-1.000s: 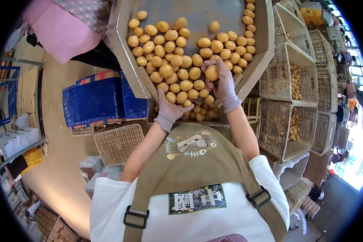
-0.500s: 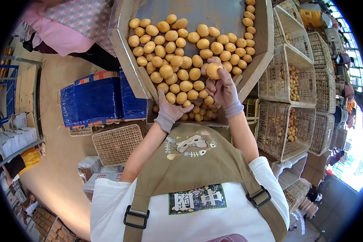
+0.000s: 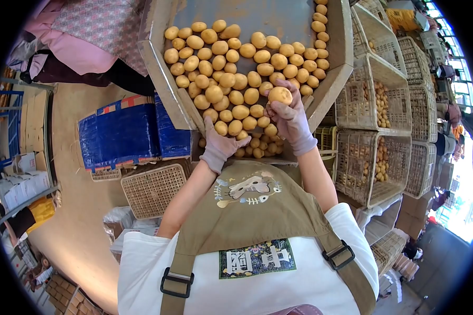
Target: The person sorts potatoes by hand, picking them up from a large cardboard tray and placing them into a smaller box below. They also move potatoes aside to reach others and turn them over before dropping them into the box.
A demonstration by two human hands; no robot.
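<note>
Many round yellow potatoes [image 3: 214, 94] lie on a metal chute [image 3: 236, 16] with raised wooden sides. Gloved, my right hand [image 3: 293, 118] holds one potato [image 3: 280, 95] between thumb and fingers above the right part of the pile. My left hand [image 3: 220, 142], also gloved, rests at the lower left mouth of the chute, fingers apart, against the lowest potatoes. Below the mouth, more potatoes [image 3: 258, 146] sit between my hands, close to my apron.
Plastic crates [image 3: 373, 94] with potatoes stand stacked at the right. On the left are a blue-wrapped box [image 3: 121, 134], an upturned crate [image 3: 154, 190] and a shelf rack [image 3: 26, 202]. A person in pink [image 3: 84, 47] stands at the upper left.
The potato in my right hand has turned and now shows a paler face, with the fingers shifted around it. My left hand has hardly moved.
</note>
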